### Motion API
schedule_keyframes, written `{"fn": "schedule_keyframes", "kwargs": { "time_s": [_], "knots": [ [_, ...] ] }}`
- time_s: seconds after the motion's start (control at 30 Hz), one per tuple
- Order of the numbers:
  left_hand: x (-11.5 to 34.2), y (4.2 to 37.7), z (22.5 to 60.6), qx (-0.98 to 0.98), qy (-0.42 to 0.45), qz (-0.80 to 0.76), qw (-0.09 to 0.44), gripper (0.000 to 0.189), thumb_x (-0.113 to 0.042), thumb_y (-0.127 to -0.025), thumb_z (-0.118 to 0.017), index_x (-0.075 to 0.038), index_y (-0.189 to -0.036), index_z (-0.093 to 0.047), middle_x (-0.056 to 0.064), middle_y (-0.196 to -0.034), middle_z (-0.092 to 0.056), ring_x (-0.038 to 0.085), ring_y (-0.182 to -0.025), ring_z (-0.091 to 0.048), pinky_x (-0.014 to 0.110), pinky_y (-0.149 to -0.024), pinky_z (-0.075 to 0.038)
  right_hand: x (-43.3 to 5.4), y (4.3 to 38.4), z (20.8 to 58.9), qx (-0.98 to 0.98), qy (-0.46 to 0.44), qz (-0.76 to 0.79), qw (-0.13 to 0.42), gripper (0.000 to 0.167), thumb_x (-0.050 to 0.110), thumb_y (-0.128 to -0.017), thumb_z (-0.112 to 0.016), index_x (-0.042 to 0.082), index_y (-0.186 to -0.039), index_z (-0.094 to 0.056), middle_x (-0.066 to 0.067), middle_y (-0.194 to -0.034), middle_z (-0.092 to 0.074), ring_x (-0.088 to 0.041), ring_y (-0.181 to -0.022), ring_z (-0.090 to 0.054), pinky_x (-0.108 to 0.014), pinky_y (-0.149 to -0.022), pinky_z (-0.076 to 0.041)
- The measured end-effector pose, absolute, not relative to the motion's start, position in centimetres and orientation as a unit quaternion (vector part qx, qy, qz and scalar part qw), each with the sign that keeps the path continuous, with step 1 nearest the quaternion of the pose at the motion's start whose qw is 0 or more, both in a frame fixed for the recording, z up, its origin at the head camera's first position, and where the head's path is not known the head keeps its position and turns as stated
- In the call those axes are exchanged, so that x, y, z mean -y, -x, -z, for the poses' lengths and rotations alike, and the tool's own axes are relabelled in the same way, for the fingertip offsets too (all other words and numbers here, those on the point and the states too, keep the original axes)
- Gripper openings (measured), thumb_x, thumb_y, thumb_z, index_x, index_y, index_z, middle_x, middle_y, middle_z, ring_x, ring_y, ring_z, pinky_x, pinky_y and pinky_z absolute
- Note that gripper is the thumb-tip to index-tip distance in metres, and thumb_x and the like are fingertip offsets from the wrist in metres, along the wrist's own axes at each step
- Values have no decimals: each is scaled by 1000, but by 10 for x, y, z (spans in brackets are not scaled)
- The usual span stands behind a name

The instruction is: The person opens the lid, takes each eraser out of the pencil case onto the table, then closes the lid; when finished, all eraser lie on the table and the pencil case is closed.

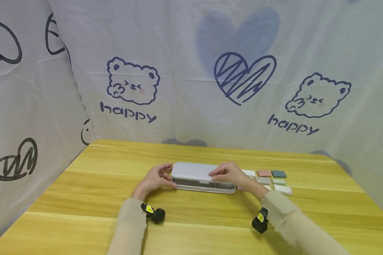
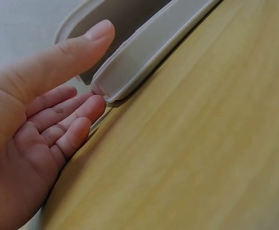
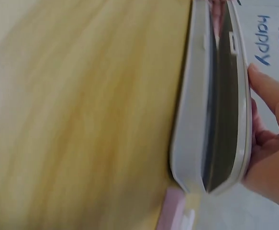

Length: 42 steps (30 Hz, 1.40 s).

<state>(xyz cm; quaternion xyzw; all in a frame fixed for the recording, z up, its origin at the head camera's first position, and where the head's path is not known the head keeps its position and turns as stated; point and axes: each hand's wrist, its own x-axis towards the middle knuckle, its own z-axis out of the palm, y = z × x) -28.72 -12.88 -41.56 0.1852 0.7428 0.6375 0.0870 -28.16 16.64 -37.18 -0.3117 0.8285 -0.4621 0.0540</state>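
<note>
A long white pencil case (image 1: 193, 171) lies on the wooden table with its hinged lid raised partway. Dark interior shows through the front gap. My left hand (image 1: 157, 177) is at the case's left end; in the left wrist view its fingertips touch the corner of the base (image 2: 134, 60) while the thumb stands apart from it. On the outside of the lid, near its front edge, rests my right hand (image 1: 228, 174). The right wrist view shows the thumb against the lid's rim (image 3: 246, 105), with no finger seen inside the gap. What the case holds is hidden.
Right of the case lie several small blocks, among them a pink one (image 1: 264, 173), a dark blue one (image 1: 279, 174) and a white one (image 1: 282, 189). My right forearm passes in front of some. A printed white cloth (image 1: 185, 106) hangs behind the table (image 1: 191, 226).
</note>
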Motion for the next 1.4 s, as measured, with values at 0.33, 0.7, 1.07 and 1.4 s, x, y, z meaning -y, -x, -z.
{"fn": "schedule_keyframes", "kwargs": {
  "time_s": [0.33, 0.7, 1.07, 1.4],
  "knots": [
    [129, 287, 416, -749, -189, -629, 84, 77, 5, -67, -74, 12, -131, -31, 28, -128, -40, 15, -75, -53, 22, -71, -43, -149, 279, 380, -855, 293, 426, 41, 18, 4, -78, -67, -7, -92, -67, -16, -89, -66, -4, -56, -42, -20, -49, -36],
    [127, 287, 413, -756, -176, -625, 77, 76, 4, -65, -76, 10, -130, -36, 24, -126, -44, 14, -73, -54, 23, -70, -44, -148, 277, 380, -871, 309, 381, 16, 16, 3, -77, -68, -4, -91, -68, -13, -88, -66, -4, -60, -44, -20, -52, -39],
    [128, 286, 415, -756, -179, -624, 81, 72, 2, -65, -76, 12, -126, -40, 17, -98, -58, 15, -72, -55, 22, -69, -43, -147, 274, 381, -878, 310, 364, -7, 17, 4, -76, -69, -3, -91, -69, -11, -87, -66, -2, -58, -41, -19, -52, -38],
    [128, 285, 414, -757, -176, -624, 81, 71, 1, -65, -76, 12, -126, -40, 12, -89, -59, 14, -72, -54, 22, -70, -43, -156, 274, 378, -873, 312, 375, -9, 21, 7, -77, -68, -4, -95, -68, -8, -81, -65, -4, -58, -43, -20, -52, -38]
  ]
}}
